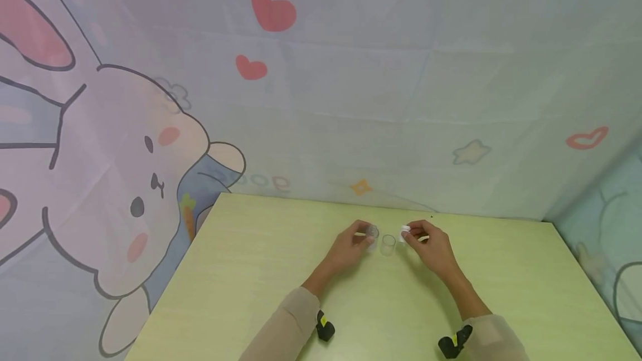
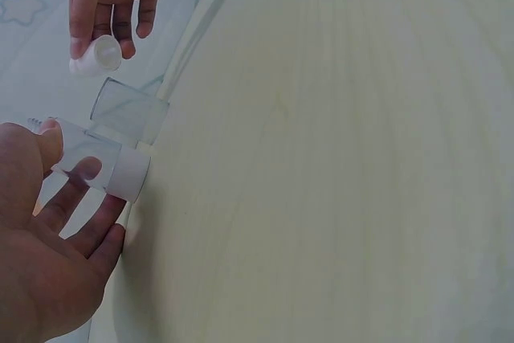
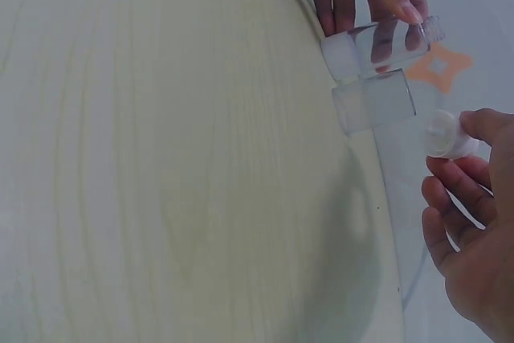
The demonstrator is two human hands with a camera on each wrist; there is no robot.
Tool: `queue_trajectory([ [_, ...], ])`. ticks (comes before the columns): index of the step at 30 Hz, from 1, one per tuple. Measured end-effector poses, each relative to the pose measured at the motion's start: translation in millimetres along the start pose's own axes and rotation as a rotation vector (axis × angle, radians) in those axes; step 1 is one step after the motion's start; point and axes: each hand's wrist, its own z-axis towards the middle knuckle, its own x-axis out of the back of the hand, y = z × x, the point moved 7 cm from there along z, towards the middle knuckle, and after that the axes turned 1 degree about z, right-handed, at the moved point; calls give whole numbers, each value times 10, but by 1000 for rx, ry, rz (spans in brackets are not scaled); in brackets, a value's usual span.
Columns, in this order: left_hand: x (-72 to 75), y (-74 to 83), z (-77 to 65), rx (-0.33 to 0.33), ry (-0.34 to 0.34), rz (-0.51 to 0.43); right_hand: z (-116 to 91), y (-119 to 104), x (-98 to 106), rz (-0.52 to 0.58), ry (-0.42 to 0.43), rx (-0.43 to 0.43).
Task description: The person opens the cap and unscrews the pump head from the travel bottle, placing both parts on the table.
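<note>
My left hand (image 1: 345, 248) grips a clear bottle (image 2: 78, 149) between thumb and fingers. The bottle has a threaded, uncapped neck and a white band (image 2: 128, 173) round its base, and it stands upright at the table. In my right hand (image 1: 435, 250), thumb and fingertips pinch a small white cap (image 3: 450, 135), held up off the table; its hollow end shows in the left wrist view. Between the two hands a clear, open-topped cylinder (image 3: 375, 102) stands on the table, right beside the bottle.
A pale yellow-green wood-grain table (image 1: 241, 283) lies under both hands. Behind its far edge hangs a cloth backdrop (image 1: 351, 99) printed with a rabbit, hearts and stars. Black wrist cameras sit at the left cuff (image 1: 301, 306) and the right cuff (image 1: 494, 332).
</note>
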Motion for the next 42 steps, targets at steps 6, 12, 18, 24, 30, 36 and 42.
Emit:
queue_trajectory([
  [6,6,9,-9,3,6,4,-5,27,-11,-4,3,5],
  [12,7,10,-21,20,2,-7,-7,75,-39,-16,1,-12],
  [18,6,20,-22,13,3,-13,-20,106,-75,-20,-7,-21],
  [24,6,17,-19,7,5,-16,-20,133,-112,-23,-10,-14],
  [30,2,17,-9,5,5,-11,-17,155,-132,-26,-10,-12],
  [36,-5,8,9,-1,3,7,-8,177,-137,-35,-10,-8],
  [42,-4,8,19,3,6,3,-3,209,-144,-37,-24,-27],
])
